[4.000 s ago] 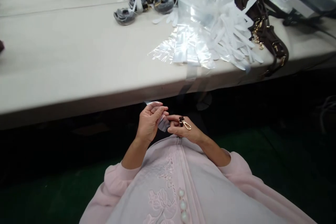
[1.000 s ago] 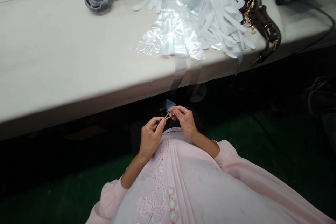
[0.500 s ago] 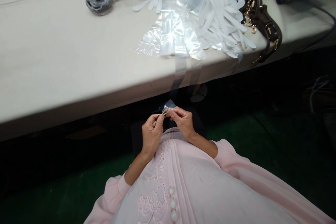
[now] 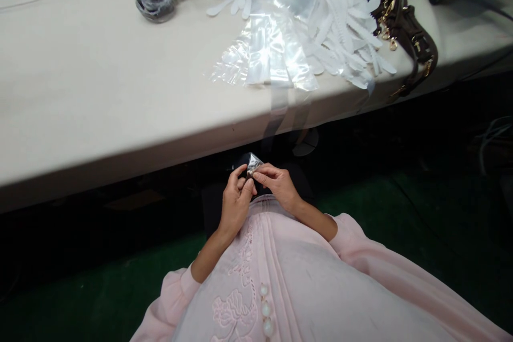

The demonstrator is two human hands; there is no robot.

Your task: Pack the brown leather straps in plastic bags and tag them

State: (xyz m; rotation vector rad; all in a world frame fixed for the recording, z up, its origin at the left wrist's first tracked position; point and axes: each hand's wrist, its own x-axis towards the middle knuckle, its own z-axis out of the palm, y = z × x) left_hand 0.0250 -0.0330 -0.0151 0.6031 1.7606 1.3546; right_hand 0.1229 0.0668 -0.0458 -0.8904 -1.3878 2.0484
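Observation:
Both hands meet close to my body, below the table's front edge. My left hand (image 4: pixel 235 200) and my right hand (image 4: pixel 277 186) pinch a small clear plastic sleeve (image 4: pixel 254 162) between their fingertips. A small gold clasp sits inside or under the plastic and barely shows. The fingers of both hands are curled and pressed together on it. I wear a pink top with pearl buttons (image 4: pixel 264 309).
A long beige table (image 4: pixel 100 80) spans the view. On it lie a pile of clear plastic sleeves (image 4: pixel 272 53), white paper strips (image 4: pixel 344 26), dark brown straps with gold hardware (image 4: pixel 404 26) at the right, and wrapped dark coils (image 4: pixel 156 4) at the back. The floor is dark green.
The gold clasp, plainly visible a second ago between my hands, is now covered by the plastic sleeve. My hands have drawn closer together and risen slightly.

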